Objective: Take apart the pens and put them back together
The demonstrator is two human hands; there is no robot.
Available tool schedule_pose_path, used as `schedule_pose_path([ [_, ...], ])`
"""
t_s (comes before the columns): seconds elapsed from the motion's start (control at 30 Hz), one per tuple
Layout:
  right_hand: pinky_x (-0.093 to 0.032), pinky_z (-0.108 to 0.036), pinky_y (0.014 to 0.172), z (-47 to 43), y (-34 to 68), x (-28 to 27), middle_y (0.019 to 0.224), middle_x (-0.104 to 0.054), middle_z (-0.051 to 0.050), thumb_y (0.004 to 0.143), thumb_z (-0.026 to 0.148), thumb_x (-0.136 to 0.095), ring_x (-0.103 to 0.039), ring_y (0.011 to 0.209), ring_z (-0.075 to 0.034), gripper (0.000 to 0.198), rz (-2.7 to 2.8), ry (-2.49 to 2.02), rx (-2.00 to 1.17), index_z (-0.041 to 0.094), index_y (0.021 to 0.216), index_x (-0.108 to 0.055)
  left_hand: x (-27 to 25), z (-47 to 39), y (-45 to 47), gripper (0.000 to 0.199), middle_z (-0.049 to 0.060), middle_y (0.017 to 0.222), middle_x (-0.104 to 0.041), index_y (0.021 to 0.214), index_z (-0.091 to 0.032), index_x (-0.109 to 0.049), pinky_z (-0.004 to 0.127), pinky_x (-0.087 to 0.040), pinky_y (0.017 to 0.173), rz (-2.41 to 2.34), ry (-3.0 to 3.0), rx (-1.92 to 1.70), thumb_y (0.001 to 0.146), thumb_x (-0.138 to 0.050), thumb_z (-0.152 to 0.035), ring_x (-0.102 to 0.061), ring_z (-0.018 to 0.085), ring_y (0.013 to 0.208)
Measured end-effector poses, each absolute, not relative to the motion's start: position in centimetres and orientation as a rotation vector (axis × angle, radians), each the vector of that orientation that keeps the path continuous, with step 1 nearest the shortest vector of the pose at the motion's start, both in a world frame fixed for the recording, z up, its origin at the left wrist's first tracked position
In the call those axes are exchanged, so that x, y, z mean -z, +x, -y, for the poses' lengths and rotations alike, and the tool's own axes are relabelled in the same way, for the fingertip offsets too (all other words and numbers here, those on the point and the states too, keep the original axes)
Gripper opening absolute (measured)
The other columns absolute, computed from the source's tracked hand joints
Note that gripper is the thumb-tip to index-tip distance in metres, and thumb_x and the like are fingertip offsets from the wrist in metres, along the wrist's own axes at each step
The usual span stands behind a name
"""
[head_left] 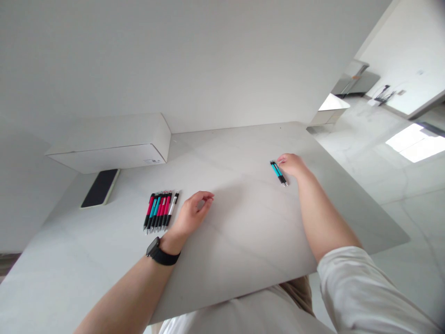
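On the right of the table, two teal pens [278,173] with black grips lie side by side, tips toward me. My right hand [291,164] is at their far end, with thumb and fingers pinched at the top of the right-hand pen. Left of centre, my left hand [194,211] rests over the table with loosely curved fingers, a gap inside the thumb and nothing held. Just left of it lies a tight row of several red and teal pens [158,212]. A white pen [173,208] with black ends sits at the right of that row, slightly slanted.
A long white box [111,155] stands against the wall at the back left. In front of it lies a dark-screened phone [100,188] in a pale case. The light marble-patterned table [236,250] ends at a right edge, beyond which the floor shows.
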State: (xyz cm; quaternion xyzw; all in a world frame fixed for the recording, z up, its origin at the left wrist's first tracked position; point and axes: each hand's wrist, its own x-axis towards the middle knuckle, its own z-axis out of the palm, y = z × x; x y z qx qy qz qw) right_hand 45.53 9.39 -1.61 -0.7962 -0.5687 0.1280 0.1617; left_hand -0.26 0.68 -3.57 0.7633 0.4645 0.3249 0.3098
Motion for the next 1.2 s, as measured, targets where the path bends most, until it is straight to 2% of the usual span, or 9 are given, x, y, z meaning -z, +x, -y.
schedule_pose_path([
  [0.1, -0.051, -0.032, 0.089, -8.7, 44.4, -0.5, 0.108, -0.079, -0.007, 0.083, 0.021, -0.066, -0.072, 0.099, -0.024, 0.029, 1.629, -2.234, -0.293, 0.024, 0.11, -0.079, 3.6, -0.7, -0.2, 0.022, 0.006, 0.11, -0.075, 0.115, -0.023, -0.071, 0.031, -0.055, 0.082, -1.201, 2.032, -0.882, 0.102, -0.058, -0.035, -0.07, 0.021, 0.104],
  [0.27, -0.051, -0.032, 0.082, -6.2, 39.3, -3.8, 0.109, -0.078, -0.006, 0.09, 0.032, -0.066, -0.072, 0.093, -0.022, 0.03, 1.847, -1.93, -0.379, 0.027, 0.117, -0.076, 3.2, -0.4, 0.0, 0.019, 0.006, 0.107, -0.074, 0.113, -0.023, -0.07, 0.032, -0.055, 0.089, -1.182, 2.088, -0.898, 0.102, -0.056, -0.03, -0.07, 0.02, 0.1],
  [0.47, -0.047, -0.028, 0.072, -3.6, 32.1, -2.6, 0.103, -0.078, -0.001, 0.087, 0.038, -0.072, -0.07, 0.082, -0.019, 0.03, 2.388, -1.652, -0.802, 0.029, 0.116, -0.073, 1.9, 0.3, -0.4, 0.023, 0.003, 0.092, -0.071, 0.121, -0.025, -0.066, 0.029, -0.052, 0.073, -1.446, 2.172, -0.879, 0.101, -0.056, -0.028, -0.065, 0.017, 0.077],
  [0.63, -0.043, -0.028, 0.068, -2.8, 28.8, -0.3, 0.097, -0.077, -0.003, 0.084, 0.032, -0.074, -0.068, 0.08, -0.02, 0.025, 2.599, -1.611, -0.89, 0.026, 0.109, -0.073, 0.3, -0.1, -2.4, 0.02, 0.006, 0.103, -0.068, 0.117, -0.025, -0.065, 0.034, -0.051, 0.081, -1.692, 2.355, -0.781, 0.099, -0.058, -0.031, -0.066, 0.022, 0.089],
  [0.73, -0.042, -0.027, 0.067, -2.7, 28.3, 0.0, 0.096, -0.076, -0.003, 0.085, 0.032, -0.074, -0.067, 0.078, -0.019, 0.026, 2.602, -1.605, -0.895, 0.026, 0.11, -0.07, -0.2, -0.7, -4.2, 0.021, 0.012, 0.112, -0.063, 0.109, -0.022, -0.068, 0.043, -0.048, 0.09, -2.024, 2.419, -0.549, 0.096, -0.063, -0.038, -0.064, 0.029, 0.1],
  [0.83, -0.042, -0.026, 0.067, -2.6, 28.4, -0.1, 0.098, -0.075, -0.003, 0.086, 0.033, -0.075, -0.067, 0.08, -0.018, 0.028, 2.605, -1.584, -0.921, 0.025, 0.111, -0.068, -0.2, -1.5, -5.7, 0.029, 0.016, 0.118, -0.059, 0.103, -0.02, -0.072, 0.048, -0.046, 0.09, -2.26, 2.365, -0.301, 0.093, -0.063, -0.046, -0.06, 0.035, 0.105],
  [1.0, -0.042, -0.026, 0.068, -2.6, 28.5, -0.3, 0.101, -0.074, -0.004, 0.088, 0.04, -0.073, -0.066, 0.083, -0.018, 0.029, 2.605, -1.594, -0.909, 0.025, 0.112, -0.067, 0.5, -2.3, -6.9, 0.035, 0.018, 0.123, -0.059, 0.102, -0.021, -0.077, 0.049, -0.044, 0.093, -2.297, 2.293, -0.035, 0.091, -0.061, -0.051, -0.058, 0.036, 0.108],
  [1.2, -0.041, -0.027, 0.067, -2.3, 28.1, -0.6, 0.104, -0.074, -0.006, 0.091, 0.045, -0.068, -0.066, 0.085, -0.02, 0.028, 2.602, -1.61, -0.859, 0.026, 0.111, -0.069, 1.6, -2.3, -7.4, 0.026, 0.019, 0.113, -0.063, 0.088, -0.019, -0.076, 0.05, -0.046, 0.088, -2.192, 2.407, -0.059, 0.088, -0.064, -0.042, -0.06, 0.036, 0.101],
])
